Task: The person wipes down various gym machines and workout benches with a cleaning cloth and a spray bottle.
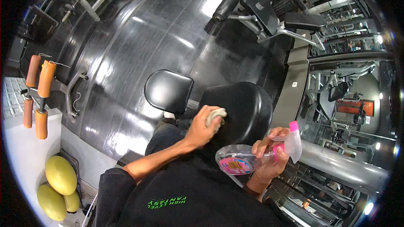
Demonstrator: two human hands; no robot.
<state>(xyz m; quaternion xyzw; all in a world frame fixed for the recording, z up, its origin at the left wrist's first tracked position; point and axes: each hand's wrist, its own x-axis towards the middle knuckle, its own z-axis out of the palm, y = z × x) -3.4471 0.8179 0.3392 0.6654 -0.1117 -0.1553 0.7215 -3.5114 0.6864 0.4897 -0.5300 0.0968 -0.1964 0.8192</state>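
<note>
My left hand (201,129) is closed around a crumpled pale cloth (215,117), held at the near left side of a black padded seat (242,105). Whether the cloth touches the pad is hard to tell. In my right hand (271,162) is a clear spray bottle (235,159) with a pink and blue label, gripped at its neck. The bottle is tilted almost flat, its white and pink spray head (296,143) to the right. A smaller black pad (169,91) sits beyond the seat, to the left.
A thick grey tube (341,166) runs along my right, near the mirror (336,96). Another padded machine (261,10) stands ahead on the dark shiny floor (139,38). To my left are orange-brown handles (46,80) and yellow-green oval objects (61,175) by a white ledge.
</note>
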